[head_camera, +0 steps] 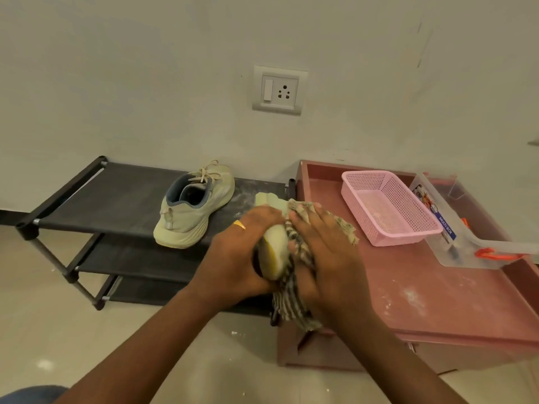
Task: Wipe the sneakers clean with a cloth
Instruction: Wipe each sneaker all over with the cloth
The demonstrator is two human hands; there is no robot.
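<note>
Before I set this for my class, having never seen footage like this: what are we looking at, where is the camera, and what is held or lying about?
There is no machine: one camera worn on a person's head looks down at their two bare hands. The left hand grips a pale sneaker, sole showing; the right hand holds a striped cloth against it. A second sneaker sits on the top shelf of the black shoe rack. On the pinkish cabinet beside it stand a pink basket and a clear plastic box.
</note>
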